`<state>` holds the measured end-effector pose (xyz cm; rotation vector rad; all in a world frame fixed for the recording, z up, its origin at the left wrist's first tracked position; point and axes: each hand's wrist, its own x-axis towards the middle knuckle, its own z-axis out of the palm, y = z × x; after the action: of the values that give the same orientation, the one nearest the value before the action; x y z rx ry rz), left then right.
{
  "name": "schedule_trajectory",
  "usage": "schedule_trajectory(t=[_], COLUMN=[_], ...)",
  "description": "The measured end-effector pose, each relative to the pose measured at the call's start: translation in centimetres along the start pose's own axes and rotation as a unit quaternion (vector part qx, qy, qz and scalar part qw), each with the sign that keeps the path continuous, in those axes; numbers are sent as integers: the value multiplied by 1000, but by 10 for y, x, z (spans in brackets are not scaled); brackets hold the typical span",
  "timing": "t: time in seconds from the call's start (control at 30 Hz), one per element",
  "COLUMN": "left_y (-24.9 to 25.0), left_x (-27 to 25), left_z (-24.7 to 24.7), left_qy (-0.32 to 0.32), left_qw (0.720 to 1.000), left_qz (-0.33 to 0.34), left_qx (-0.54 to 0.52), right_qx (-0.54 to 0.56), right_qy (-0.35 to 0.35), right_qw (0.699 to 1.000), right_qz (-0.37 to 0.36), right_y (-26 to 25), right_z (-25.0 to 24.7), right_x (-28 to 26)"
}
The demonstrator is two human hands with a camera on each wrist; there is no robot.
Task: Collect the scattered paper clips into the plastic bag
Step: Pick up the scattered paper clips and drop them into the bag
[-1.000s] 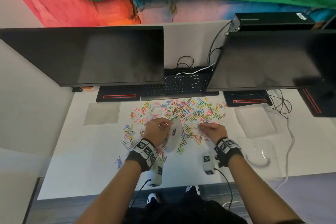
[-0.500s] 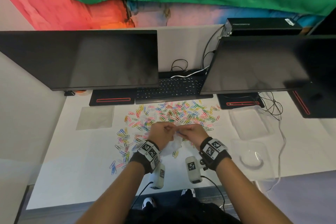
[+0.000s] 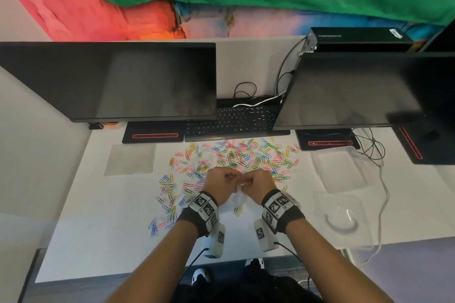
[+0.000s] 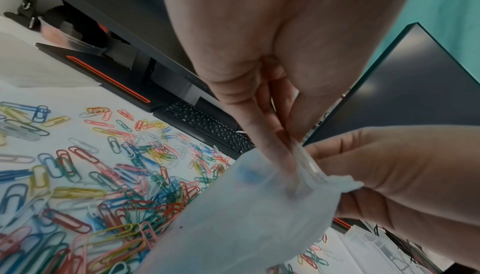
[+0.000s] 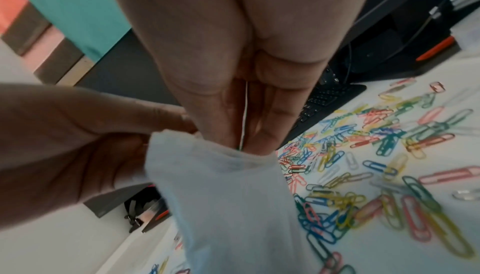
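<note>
While both hands work at its mouth, the bag (image 3: 238, 200) hangs between them just above the desk (image 3: 103, 233), over the near edge of the clips (image 3: 236, 157). The left hand (image 3: 220, 186) has its fingers curled, pinching one lip of the mouth; the right hand (image 3: 258, 186) pinches the other lip, its fingers (image 5: 272, 114) bunched and dipping into the opening. Whether the right hand also carries clips I cannot tell.

Thin, soft, cloudy film like this should weigh almost nothing and have no stiffness, so it will likely collapse shut unless one lip is held taut; the rim is the place to grip, with thumb and forefinger, leaving the body free to sag. The film looks slick, so a firm pinch seems wise. The clips are small, light wire pieces lying flat and overlapping, probably easier to rake or scoop in bunches than to pick singly, and prone to snagging each other.

From the head view the bag is little more than a pale scrap behind the knuckles, but the whole spread of clips shows, reaching from the keyboard (image 3: 236, 122) to the wrists. The left wrist view shows the crumpled rim (image 4: 311, 167) and a faint blue patch inside the bag. The right wrist view shows the mouth (image 5: 233, 155) open round the fingertips
</note>
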<state>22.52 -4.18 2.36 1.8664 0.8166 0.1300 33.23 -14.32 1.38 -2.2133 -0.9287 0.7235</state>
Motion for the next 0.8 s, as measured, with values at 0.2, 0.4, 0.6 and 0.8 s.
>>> schedule_trajectory(t=[0.2,0.4,0.6,0.8], left_y=[1,-1,-5,-13], left_x=[-2,-6,-7,-11], left_z=[-3,-19,-37,-49], left_qy=[5,45,57,69], left_qw=[1000,998,997,995], left_qz=[-17,-35,-46,-64], left_qx=[-16,-6,30,27], right_qx=[-37,93,-228,-217], right_qy=[-148,56,-80,-31], right_qw=[986,992,960,974], right_qz=[-68,60,143,62], right_y=[7,63,148,127], right_z=[-11,-58,-50,-5], right_x=[-2,24,60,51])
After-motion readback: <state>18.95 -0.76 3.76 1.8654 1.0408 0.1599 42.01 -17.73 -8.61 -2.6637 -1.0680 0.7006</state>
